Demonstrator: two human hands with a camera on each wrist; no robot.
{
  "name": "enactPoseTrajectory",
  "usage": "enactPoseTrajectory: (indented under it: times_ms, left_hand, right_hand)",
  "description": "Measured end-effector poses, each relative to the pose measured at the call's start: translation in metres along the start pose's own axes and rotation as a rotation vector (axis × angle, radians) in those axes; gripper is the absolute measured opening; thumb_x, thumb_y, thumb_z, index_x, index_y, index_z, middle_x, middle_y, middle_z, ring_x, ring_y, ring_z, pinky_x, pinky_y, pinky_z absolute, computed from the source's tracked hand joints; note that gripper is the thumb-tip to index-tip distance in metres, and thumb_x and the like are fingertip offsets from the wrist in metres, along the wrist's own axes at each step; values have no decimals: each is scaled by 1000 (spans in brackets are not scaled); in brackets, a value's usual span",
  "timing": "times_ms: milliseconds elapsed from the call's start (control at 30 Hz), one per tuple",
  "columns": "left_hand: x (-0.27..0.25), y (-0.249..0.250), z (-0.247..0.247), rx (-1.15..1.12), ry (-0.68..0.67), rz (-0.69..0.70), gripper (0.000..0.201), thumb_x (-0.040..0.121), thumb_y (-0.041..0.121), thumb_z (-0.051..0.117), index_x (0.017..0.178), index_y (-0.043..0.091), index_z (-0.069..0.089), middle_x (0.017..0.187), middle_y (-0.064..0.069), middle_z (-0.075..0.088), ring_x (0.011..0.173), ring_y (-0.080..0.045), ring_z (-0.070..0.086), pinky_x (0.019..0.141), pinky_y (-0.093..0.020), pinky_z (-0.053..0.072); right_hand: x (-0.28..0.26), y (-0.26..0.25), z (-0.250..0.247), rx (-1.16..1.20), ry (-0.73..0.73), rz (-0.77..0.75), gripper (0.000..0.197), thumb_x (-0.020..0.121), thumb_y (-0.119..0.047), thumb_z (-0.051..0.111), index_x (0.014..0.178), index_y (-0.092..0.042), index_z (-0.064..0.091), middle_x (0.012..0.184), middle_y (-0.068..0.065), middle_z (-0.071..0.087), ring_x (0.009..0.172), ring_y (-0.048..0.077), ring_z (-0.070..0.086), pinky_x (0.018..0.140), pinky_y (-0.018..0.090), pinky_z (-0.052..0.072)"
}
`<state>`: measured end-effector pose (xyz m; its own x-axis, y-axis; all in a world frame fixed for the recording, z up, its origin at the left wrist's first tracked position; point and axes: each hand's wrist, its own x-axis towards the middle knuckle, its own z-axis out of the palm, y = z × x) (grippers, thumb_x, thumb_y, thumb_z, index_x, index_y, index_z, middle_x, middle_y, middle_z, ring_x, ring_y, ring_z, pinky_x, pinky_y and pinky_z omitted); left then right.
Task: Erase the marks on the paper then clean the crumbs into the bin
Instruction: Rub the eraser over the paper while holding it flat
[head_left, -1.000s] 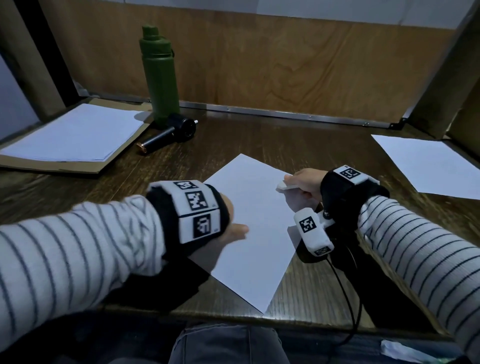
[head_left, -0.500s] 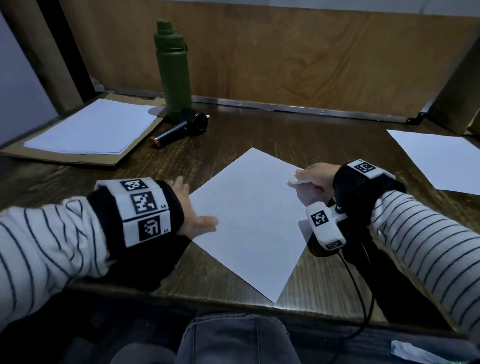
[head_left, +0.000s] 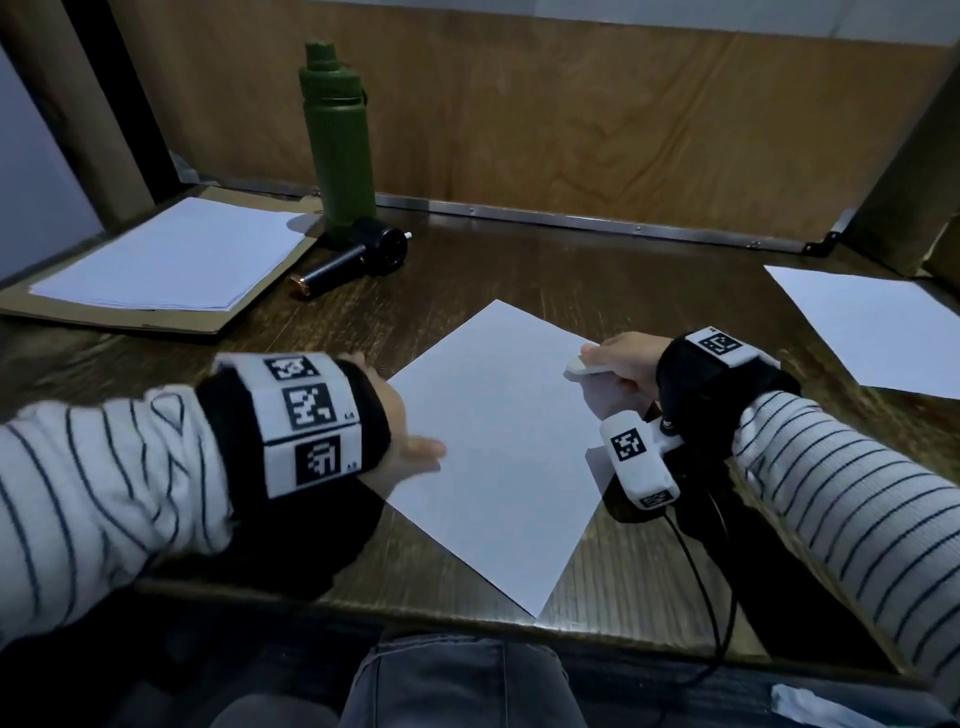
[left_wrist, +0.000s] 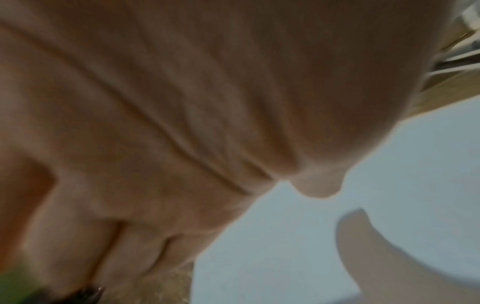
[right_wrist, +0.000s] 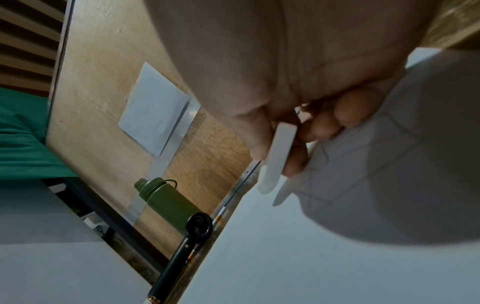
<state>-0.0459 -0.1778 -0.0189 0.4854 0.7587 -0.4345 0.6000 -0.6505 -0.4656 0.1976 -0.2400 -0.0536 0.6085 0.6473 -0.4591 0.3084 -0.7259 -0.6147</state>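
A white sheet of paper (head_left: 498, 441) lies at an angle in the middle of the dark wooden desk (head_left: 649, 280). Faint pencil lines (right_wrist: 324, 152) show on it under my right hand in the right wrist view. My right hand (head_left: 623, 364) pinches a flat white eraser (head_left: 584, 368) at the sheet's right corner, its tip low over the paper (right_wrist: 259, 257). The eraser (right_wrist: 278, 158) sits between thumb and fingers. My left hand (head_left: 405, 441) lies flat at the sheet's left edge, thumb on the paper (left_wrist: 337, 246). No bin is in view.
A green bottle (head_left: 340, 140) stands at the back, with a small black handheld blower (head_left: 358, 257) lying in front of it. A stack of paper on cardboard (head_left: 171, 260) is at the left. Another sheet (head_left: 878, 327) lies at the right.
My left hand slid left, from on the sheet to its left edge. My right hand stayed at the right corner with the eraser. The head view shifted a little.
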Motion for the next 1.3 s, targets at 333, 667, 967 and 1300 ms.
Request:
enactPoseTrajectory:
  times_ms: [333,667,967,1300]
  left_hand:
    - [67,65,-79,-196,189,488,82,91,53,47,149,6,12,158,-13,5,141,-31,25,112,-43,28]
    - [105,81,-85,-259,123,523,97,81,63,54,151,15,7,160,-4,-2,147,-26,5,117,-47,18]
    - [115,82,-79,-288,97,580,112,74,66,61,150,18,-6,159,-4,-9,147,-28,1,116,-47,16]
    - [121,83,-70,-310,105,591,120,70,70,60,149,19,-13,158,-2,-15,147,-26,-6,116,-49,12]
  right_hand:
    - [-8,7,-23,518,-71,-3,33,99,-29,40,79,-4,50,61,6,46,52,16,37,48,25,33]
    - [2,12,-47,-49,-8,-190,18,91,-20,57,83,-7,67,57,1,60,50,12,53,50,19,45]
    - [-10,-5,-19,-605,17,-447,20,86,-32,58,71,-24,68,53,-11,56,52,4,51,54,17,40]
    - [9,4,-20,-567,212,-522,41,86,-18,51,46,-19,42,54,2,45,53,15,38,54,24,32]
